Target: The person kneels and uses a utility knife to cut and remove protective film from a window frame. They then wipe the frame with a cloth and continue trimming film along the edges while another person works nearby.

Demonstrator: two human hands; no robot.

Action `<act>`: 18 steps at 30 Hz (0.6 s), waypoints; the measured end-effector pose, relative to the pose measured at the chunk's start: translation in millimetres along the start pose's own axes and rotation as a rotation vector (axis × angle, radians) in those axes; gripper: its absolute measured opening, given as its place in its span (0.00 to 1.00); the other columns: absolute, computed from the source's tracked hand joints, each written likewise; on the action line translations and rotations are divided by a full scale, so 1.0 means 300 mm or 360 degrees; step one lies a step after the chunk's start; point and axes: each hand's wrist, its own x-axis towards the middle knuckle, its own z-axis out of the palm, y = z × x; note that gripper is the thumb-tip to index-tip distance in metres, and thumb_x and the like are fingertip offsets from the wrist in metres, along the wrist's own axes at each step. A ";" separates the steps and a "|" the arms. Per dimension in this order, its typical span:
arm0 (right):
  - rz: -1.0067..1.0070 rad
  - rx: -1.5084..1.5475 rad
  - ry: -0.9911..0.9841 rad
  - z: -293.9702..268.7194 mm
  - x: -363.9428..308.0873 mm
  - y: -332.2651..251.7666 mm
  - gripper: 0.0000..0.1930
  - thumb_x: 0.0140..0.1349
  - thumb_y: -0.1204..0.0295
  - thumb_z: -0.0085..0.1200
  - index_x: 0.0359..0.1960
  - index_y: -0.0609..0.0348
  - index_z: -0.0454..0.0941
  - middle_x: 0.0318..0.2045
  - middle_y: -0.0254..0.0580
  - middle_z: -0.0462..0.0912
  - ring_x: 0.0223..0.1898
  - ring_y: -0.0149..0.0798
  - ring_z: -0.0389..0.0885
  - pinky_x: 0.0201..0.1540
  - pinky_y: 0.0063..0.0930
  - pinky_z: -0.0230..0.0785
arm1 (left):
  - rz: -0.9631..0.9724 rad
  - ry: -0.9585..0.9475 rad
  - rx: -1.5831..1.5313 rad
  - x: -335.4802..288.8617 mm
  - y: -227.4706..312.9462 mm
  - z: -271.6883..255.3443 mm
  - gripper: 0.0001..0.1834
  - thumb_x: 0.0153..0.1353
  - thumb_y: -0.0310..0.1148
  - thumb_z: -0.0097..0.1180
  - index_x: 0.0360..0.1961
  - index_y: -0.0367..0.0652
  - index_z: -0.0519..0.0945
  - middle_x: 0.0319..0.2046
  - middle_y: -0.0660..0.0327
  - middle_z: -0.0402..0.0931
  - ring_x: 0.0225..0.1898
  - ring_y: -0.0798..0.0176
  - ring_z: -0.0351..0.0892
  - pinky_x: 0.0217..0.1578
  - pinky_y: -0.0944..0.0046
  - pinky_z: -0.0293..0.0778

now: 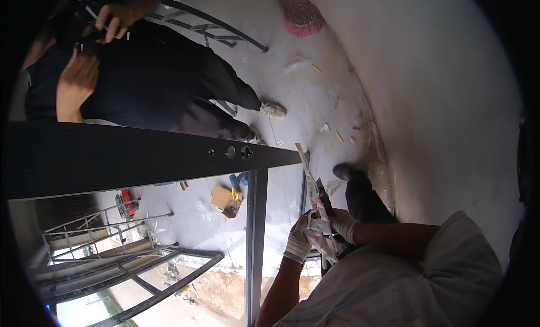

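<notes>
Both my hands wear white gloves with dark palms and are close together in front of my body. My left hand (pixel 298 240) is closed at the lower end of a crumpled strip of white printed plastic film (pixel 311 187). Beside it, my right hand (pixel 342 224) is also closed on the bunched film. The long end of the strip sticks up past the end of a black metal door-frame bar (pixel 270 156). A dark narrow piece (pixel 323 192) rises next to the film; its kind cannot be made out. Fingertips are partly hidden by the film.
A co-worker (pixel 146 74) in dark clothes stands across the bar, both hands (pixel 79 76) at a small dark object. A dark upright post (pixel 256 231) meets the bar. Beyond are an open cardboard box (pixel 223 200), ladders (pixel 211 27), a pink broom (pixel 304 23) and floor litter. A wall (pixel 439 102) curves along the right.
</notes>
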 end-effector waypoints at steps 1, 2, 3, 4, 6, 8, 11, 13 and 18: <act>-0.0040 0.0012 -0.0010 0.012 -0.018 -0.029 0.23 0.63 0.55 0.63 0.52 0.57 0.80 0.43 0.36 0.84 0.40 0.32 0.82 0.43 0.29 0.75 | 0.0082 0.0020 0.0083 -0.004 0.013 0.028 0.24 0.66 0.42 0.59 0.57 0.38 0.76 0.48 0.56 0.80 0.47 0.57 0.79 0.45 0.59 0.79; 0.0049 -0.0010 0.0020 0.028 -0.047 -0.079 0.21 0.64 0.56 0.62 0.52 0.58 0.80 0.42 0.36 0.84 0.41 0.30 0.81 0.45 0.28 0.74 | 0.0123 0.0047 0.0108 0.000 0.015 0.037 0.24 0.65 0.43 0.60 0.56 0.38 0.77 0.47 0.56 0.80 0.46 0.57 0.79 0.46 0.58 0.79; -0.0021 -0.0103 0.0032 0.021 -0.035 -0.085 0.21 0.65 0.57 0.61 0.52 0.58 0.80 0.42 0.36 0.85 0.41 0.30 0.81 0.45 0.28 0.74 | 0.0163 0.0073 0.0134 0.009 0.016 0.038 0.24 0.64 0.43 0.61 0.54 0.38 0.78 0.47 0.55 0.80 0.46 0.56 0.80 0.46 0.57 0.80; -0.0092 -0.0194 0.0046 0.015 -0.015 -0.083 0.20 0.66 0.57 0.59 0.51 0.59 0.80 0.41 0.37 0.85 0.41 0.29 0.80 0.46 0.28 0.74 | 0.0201 0.0097 0.0162 0.023 0.019 0.042 0.24 0.63 0.44 0.62 0.53 0.38 0.78 0.46 0.55 0.80 0.45 0.55 0.80 0.47 0.57 0.80; -0.0174 -0.0349 0.0061 0.025 -0.018 -0.132 0.19 0.69 0.57 0.56 0.51 0.58 0.81 0.39 0.37 0.85 0.40 0.28 0.80 0.46 0.27 0.73 | 0.0234 0.0203 0.0092 0.070 0.026 0.022 0.20 0.64 0.40 0.60 0.51 0.38 0.79 0.44 0.56 0.81 0.44 0.55 0.80 0.44 0.58 0.80; -0.0370 -0.0395 0.0088 0.027 0.008 -0.155 0.21 0.67 0.53 0.56 0.49 0.57 0.81 0.37 0.39 0.85 0.38 0.27 0.78 0.42 0.30 0.73 | 0.0159 0.0249 0.0080 0.114 0.059 0.005 0.18 0.65 0.38 0.58 0.51 0.38 0.79 0.44 0.56 0.80 0.45 0.56 0.80 0.46 0.58 0.80; -0.0360 -0.0508 0.0123 0.018 0.008 -0.264 0.20 0.68 0.54 0.55 0.48 0.58 0.81 0.37 0.38 0.85 0.38 0.27 0.77 0.41 0.30 0.72 | 0.0311 0.0266 0.0209 0.157 0.110 0.101 0.18 0.67 0.40 0.57 0.52 0.41 0.80 0.42 0.61 0.82 0.40 0.62 0.81 0.38 0.64 0.78; -0.0343 -0.0377 0.0166 0.009 0.058 -0.281 0.19 0.68 0.55 0.56 0.47 0.59 0.81 0.36 0.38 0.85 0.37 0.27 0.77 0.41 0.29 0.72 | 0.0277 0.0302 0.0302 0.205 0.149 0.130 0.20 0.67 0.45 0.58 0.53 0.42 0.80 0.40 0.63 0.82 0.34 0.65 0.80 0.30 0.67 0.76; -0.0113 -0.0278 0.0290 -0.054 0.173 -0.361 0.22 0.67 0.53 0.55 0.48 0.62 0.80 0.37 0.43 0.85 0.37 0.33 0.81 0.42 0.31 0.74 | 0.0046 0.0313 0.0454 0.281 0.249 0.234 0.23 0.64 0.49 0.59 0.51 0.42 0.80 0.37 0.64 0.81 0.35 0.65 0.79 0.33 0.64 0.76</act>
